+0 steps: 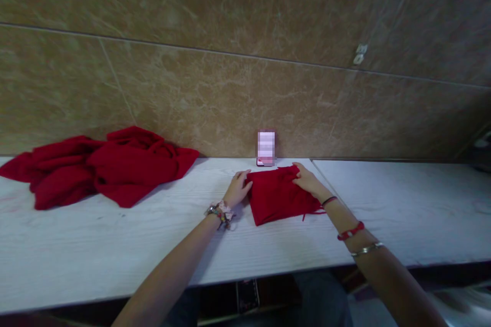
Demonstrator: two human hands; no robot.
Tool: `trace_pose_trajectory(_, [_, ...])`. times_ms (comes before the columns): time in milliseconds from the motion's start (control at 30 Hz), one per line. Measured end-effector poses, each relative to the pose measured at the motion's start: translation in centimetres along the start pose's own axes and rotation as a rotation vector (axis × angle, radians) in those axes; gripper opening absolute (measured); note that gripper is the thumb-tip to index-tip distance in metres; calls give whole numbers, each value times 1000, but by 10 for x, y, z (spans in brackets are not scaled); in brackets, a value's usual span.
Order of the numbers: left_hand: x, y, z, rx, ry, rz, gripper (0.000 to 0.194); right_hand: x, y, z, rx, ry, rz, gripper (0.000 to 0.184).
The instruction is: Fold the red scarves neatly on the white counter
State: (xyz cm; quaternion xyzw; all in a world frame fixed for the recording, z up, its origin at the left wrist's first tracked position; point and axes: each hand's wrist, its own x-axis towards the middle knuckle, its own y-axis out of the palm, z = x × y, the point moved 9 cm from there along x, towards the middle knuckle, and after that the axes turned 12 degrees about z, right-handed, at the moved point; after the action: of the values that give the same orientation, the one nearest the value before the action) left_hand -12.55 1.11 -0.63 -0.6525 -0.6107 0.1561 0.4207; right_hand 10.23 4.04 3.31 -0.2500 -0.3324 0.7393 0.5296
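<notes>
R hand (308, 180) pinches the far RH edge of a flat, roughly 4-sided red fabric piece (278, 196); L hand (238, 188) is at its far LH corner, thumb on top, can't tell if gripping. Fabric lies on a white wood-grain table (153, 245) btwn both hands, thin red strand (314, 213) out its near RH side. Just beyond: upright phone w/ lit screen (266, 148), nr the brown marbled wall (192, 92). Well off to L, crumpled red cloth heap (126, 168), same table.
</notes>
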Motion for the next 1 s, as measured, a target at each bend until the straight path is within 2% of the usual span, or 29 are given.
trace_pose_trajectory(67, [-4, -2, -7, 29, 2, -19, 42, 2, 3, -2, -37, 16, 0, 67])
trace_pose_trajectory(133, [-8, 1, -17, 82, 30, 10, 45, 4, 5, -1, -70, 14, -4, 65])
trace_pose_trajectory(167, [-10, 5, -23, 119, 55, 61, 48, 5, 4, 1, -84, 5, -15, 63])
trace_pose_trajectory(233, [-15, 21, -34, 203, 97, 238, 56, 4, -3, 6, -98, -19, -63, 59])
trace_pose_trajectory(300, [-21, 36, -36, 275, 91, 421, 65, 1, -13, 9, -89, -50, -125, 55])
trace_pose_trajectory(367, [-25, 44, -33, 310, 60, 529, 72, -3, -17, 8, -93, -68, -141, 54])
trace_pose_trajectory(467, [-26, 42, -28, 305, 53, 552, 75, -6, -10, -1, -196, -43, -91, 58])
trace_pose_trajectory(567, [-26, 38, -30, 273, 83, 544, 75, -8, -5, -2, -306, -79, -136, 61])
trace_pose_trajectory(667, [-30, 34, -51, 255, 185, 518, 77, -5, -2, 6, -323, -137, -160, 57])
trace_pose_trajectory(733, [-37, 33, -73, 254, 292, 508, 79, 0, 3, 9, -317, -116, -93, 57])
trace_pose_trajectory(833, [-48, 41, -97, 248, 399, 558, 79, 1, 11, 4, -295, -59, 57, 62])
trace_pose_trajectory(900, [-52, 46, -103, 215, 407, 602, 71, -5, 15, 1, -254, -69, 107, 67])
trace_pose_trajectory(1000, [-53, 49, -99, 129, 367, 650, 59, -15, 12, -4, -118, -109, 81, 74])
